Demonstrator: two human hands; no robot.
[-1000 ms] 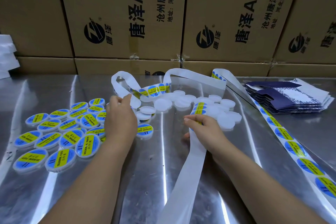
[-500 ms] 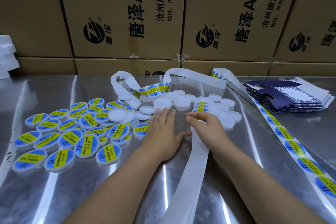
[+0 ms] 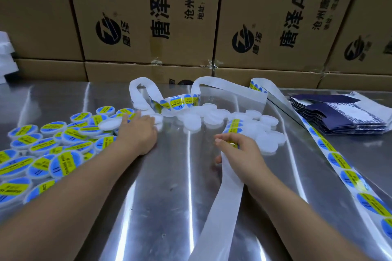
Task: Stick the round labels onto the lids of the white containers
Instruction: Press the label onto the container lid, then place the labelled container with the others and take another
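While the unlabelled white containers point(image 3: 192, 119) lie heaped just beyond both hands and the labelled containers point(image 3: 63, 140) crowd the left, the left hand point(image 3: 139, 131) has swung away from the right hand point(image 3: 241, 154) to the labelled heap's edge, fingers straight and resting on containers there, the right still pinching the label strip point(image 3: 220, 201).
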